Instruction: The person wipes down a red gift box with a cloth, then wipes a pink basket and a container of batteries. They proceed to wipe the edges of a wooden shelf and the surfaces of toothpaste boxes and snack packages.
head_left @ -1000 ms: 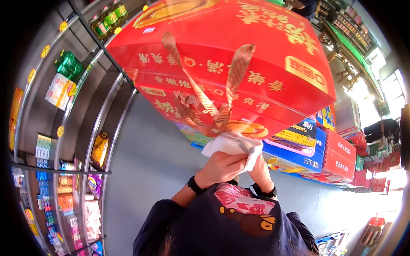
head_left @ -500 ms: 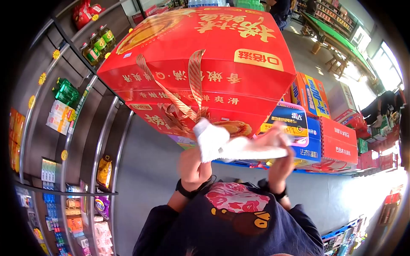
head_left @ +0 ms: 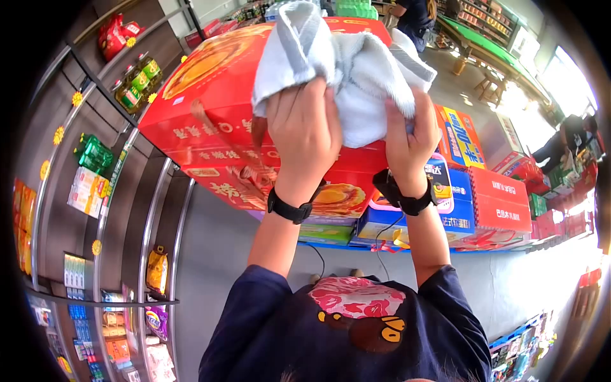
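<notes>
A white cloth with grey edges (head_left: 363, 83) is bunched up over the top of a large red gift box (head_left: 219, 95). My left hand (head_left: 304, 130) grips the cloth's lower left part, its back turned to the camera. On the cloth's right side, my right hand (head_left: 412, 143) has its fingers closed on the fabric. Black bands circle both wrists. Brown striped ribbon handles (head_left: 219, 137) hang on the front of the red box, left of my left hand. Part of the box top is hidden behind the cloth.
Shelves (head_left: 121, 153) with oil bottles (head_left: 137, 79) and packets line the left. Right of the red box are a blue box (head_left: 461, 207), a red carton (head_left: 499, 204) and an orange box (head_left: 459, 137). Another person (head_left: 414, 19) stands beyond, near a green-topped table (head_left: 490, 48).
Both hands have moved forward and up from near my chest to the red box, carrying the cloth. The cloth, blurred and narrow before, is now raised and bunched.
</notes>
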`<action>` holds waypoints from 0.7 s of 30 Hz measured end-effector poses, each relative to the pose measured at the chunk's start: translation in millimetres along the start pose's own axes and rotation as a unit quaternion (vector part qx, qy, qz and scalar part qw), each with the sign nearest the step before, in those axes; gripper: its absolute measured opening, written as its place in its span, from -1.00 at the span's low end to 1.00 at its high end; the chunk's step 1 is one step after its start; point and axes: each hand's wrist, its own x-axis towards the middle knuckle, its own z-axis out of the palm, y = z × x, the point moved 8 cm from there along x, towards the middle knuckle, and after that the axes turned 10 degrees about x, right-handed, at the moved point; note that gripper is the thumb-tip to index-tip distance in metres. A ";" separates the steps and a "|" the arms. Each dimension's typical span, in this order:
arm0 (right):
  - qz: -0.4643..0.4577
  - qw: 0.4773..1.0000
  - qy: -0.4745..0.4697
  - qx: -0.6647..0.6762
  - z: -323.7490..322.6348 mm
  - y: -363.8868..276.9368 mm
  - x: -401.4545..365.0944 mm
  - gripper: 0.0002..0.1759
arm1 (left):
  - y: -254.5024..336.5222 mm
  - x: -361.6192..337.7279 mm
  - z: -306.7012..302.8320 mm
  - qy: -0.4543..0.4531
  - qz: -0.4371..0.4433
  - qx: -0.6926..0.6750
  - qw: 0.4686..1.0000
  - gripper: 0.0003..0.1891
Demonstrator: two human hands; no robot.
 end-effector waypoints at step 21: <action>0.255 0.824 -0.493 0.110 -23.2 6.1 -254.4 -0.85 | 0.4 -303.6 -46.7 -0.348 -0.549 -0.368 0.665 -0.78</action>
